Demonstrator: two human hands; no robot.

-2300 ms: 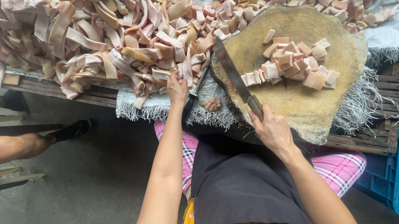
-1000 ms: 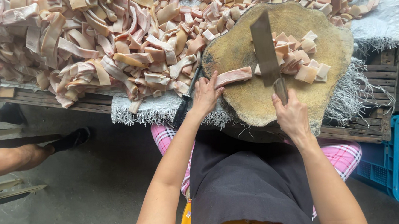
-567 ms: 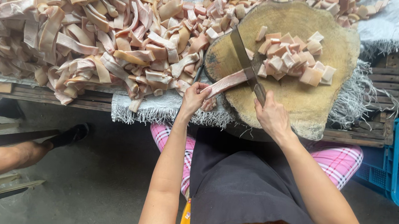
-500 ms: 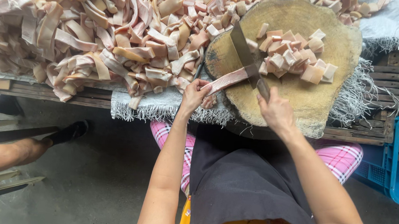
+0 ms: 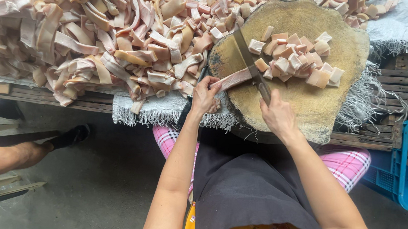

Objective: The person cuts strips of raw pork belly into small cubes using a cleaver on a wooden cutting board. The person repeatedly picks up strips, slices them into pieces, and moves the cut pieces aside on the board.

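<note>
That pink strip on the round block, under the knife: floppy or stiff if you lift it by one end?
Probably floppy: the strip matches those in the pile, which curl and drape over each other. Likely slippery too, as its surface looks moist and the left hand pinches its end while the right hand works the cleaver. It lies flat, so unlikely to roll.

We extend both bare forearms forward from the lap toward the near edge of the block. Our left hand [image 5: 205,95] is palm down with the wrist straight, fingers curled in and pinched closed at the fingertips. Our right hand [image 5: 276,115] is closed in a fist-like grip, knuckles up, with the forearm angled in from the lower right.
</note>
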